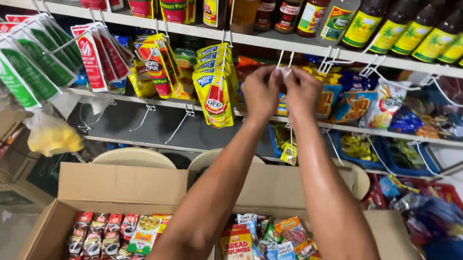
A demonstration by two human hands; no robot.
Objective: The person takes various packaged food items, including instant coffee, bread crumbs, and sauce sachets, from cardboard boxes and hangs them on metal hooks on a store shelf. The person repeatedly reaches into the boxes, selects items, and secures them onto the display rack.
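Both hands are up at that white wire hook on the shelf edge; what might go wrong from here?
The left hand and right hand pinch the white wire hook together; it may slip or bend. The yellow sauce pouches hang beside the left hand and might get knocked into the open cardboard box below.

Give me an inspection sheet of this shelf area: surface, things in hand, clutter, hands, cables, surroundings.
Surface: white shelf rail with wire hooks.
Things in hand: white wire hook, pinched by both hands; whether a packet hangs on it cannot be told.
Clutter: yellow sauce pouches hanging left of the hands; open cardboard box of sachets below.
Hands: left hand and right hand raised together, fingers closed at the hook.
Cables: nothing seen.
Surroundings: bottles on the top shelf; green and white pouches at far left.
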